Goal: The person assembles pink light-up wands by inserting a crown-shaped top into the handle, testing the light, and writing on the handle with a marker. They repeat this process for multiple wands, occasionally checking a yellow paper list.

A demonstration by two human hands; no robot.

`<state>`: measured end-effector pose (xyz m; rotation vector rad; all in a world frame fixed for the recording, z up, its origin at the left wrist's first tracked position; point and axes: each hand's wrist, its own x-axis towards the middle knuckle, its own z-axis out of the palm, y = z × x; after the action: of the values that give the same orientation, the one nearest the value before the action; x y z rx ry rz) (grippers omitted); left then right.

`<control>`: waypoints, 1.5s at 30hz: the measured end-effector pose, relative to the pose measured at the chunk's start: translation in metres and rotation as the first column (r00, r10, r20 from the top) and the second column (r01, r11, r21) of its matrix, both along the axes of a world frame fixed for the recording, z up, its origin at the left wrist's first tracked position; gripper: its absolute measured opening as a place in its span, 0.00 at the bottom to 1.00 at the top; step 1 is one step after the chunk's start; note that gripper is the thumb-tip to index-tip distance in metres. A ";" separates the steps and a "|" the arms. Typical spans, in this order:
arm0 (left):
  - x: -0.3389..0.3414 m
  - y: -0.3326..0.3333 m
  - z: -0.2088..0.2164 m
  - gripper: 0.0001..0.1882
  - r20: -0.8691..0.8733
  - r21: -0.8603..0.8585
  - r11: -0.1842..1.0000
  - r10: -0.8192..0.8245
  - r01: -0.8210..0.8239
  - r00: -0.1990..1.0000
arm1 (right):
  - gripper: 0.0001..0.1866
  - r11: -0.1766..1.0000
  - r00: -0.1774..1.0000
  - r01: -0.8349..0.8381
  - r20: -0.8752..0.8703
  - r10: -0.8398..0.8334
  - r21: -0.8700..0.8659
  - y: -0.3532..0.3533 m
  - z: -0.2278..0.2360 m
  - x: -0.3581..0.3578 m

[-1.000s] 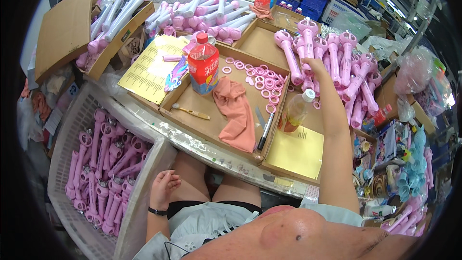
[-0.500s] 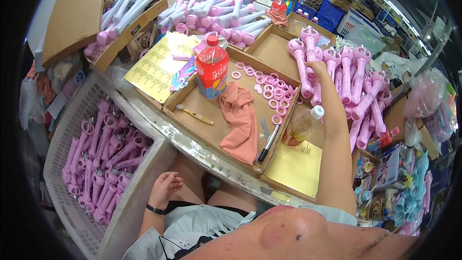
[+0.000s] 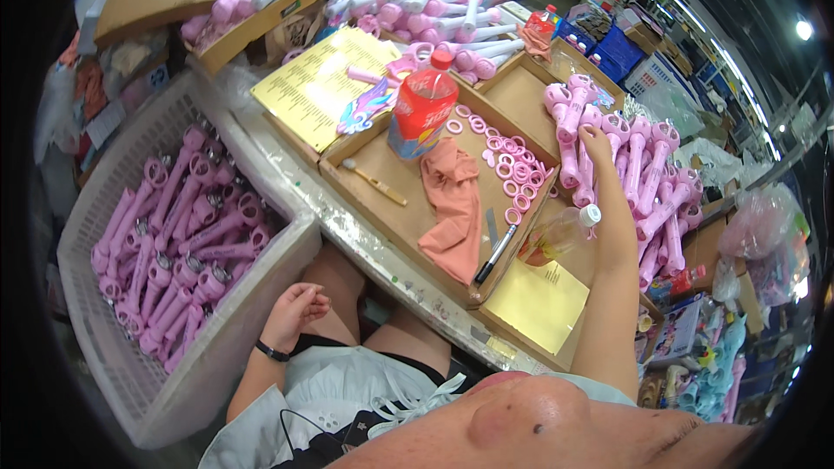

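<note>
Head view: right hand (image 3: 596, 143), fingers curled, touches the pink handles (image 3: 653, 175) piled far right, grip unclear; left hand (image 3: 295, 313), half-curled, empty, near one basket (image 3: 234, 321); one cloth (image 3: 452, 217), one marker (image 3: 496, 254) lie between.

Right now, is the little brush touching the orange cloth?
Apart: in the head view, bare cardboard shows between the little brush and the orange cloth.
</note>
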<state>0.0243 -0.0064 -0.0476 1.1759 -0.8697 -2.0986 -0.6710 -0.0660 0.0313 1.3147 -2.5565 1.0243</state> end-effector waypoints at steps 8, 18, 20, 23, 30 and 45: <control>0.094 0.010 0.062 0.15 -0.153 -0.201 0.961 -0.223 0.191 0.963 | 0.20 0.990 0.999 -0.023 -0.038 0.028 0.141 0.096 0.028 -0.043; 0.366 -0.122 -0.065 0.19 0.962 -0.076 0.899 -0.049 0.431 0.270 | 0.19 0.838 0.806 0.519 -0.421 -0.415 0.167 0.317 0.066 0.086; 0.421 -0.125 -0.119 0.19 0.966 0.257 0.798 -0.207 0.545 -0.152 | 0.19 0.799 0.795 0.553 -0.434 -0.423 0.235 0.348 0.081 0.124; 0.463 -0.116 -0.186 0.20 0.873 0.487 0.760 -0.408 0.431 -0.267 | 0.14 0.831 0.725 0.532 -0.596 -0.345 0.165 0.397 0.100 0.168; 0.483 -0.126 -0.257 0.20 0.803 -0.593 0.725 0.566 -0.351 -0.187 | 0.15 0.947 0.666 0.304 -0.734 -0.134 0.102 0.443 0.137 0.192; 0.477 -0.238 -0.171 0.34 0.397 -0.117 -0.160 0.897 -0.980 -0.194 | 0.12 0.977 0.948 -0.097 -0.281 0.149 0.192 0.216 0.114 0.405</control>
<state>0.5010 -0.2444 -0.2189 1.5643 0.3848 -0.5309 -0.2662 0.1504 0.1455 1.5558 -2.4058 0.5727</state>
